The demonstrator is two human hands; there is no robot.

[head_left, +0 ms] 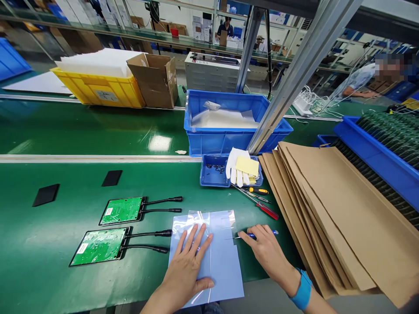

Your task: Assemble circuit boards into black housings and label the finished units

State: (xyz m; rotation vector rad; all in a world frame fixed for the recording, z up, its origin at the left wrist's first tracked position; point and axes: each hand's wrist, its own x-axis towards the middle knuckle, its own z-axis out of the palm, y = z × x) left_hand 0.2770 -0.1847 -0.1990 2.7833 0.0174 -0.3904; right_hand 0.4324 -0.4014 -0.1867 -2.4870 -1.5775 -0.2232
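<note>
My left hand lies flat with its fingers spread on a light blue sheet. Clear film covers part of this sheet and shows creases and a long straight line down the middle. Closed around a slim blue-handled tool is my right hand, at the sheet's right edge. The tool's thin metal tip points left over the film; its exact kind is unclear. Left of the sheet lie two green circuit boards in dark frames, each with two black cables.
Brown cardboard sheets are stacked at the right. Screwdrivers lie by a small blue tray with screws and a white glove. Behind stand a blue bin and a metal post. Black pads lie at left.
</note>
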